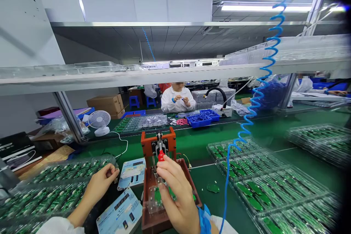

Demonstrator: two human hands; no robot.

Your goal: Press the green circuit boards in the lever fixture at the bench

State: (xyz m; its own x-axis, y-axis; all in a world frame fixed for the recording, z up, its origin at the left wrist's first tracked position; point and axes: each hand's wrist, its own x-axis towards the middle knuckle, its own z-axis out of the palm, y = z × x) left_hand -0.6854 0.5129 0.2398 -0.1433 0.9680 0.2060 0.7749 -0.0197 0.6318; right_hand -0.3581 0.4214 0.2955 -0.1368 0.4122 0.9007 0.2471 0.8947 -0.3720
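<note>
My right hand is at the red handle of a toggle clamp, fingers bent against it. The clamp is mounted on an orange frame above a brown-red fixture box. Inside the box a green circuit board shows, partly covered by my hand. My left hand is closed, thumb and fingers drawn together, between a clear tray of boards and a blue-white display box. Whatever its fingertips may hold is hidden. A second display box lies closer to me.
Clear trays with green boards fill the right side. One loose board lies beside the fixture. A blue coiled hose hangs down at the right. A white fan stands behind on the left. Across the bench a person sits behind blue bins.
</note>
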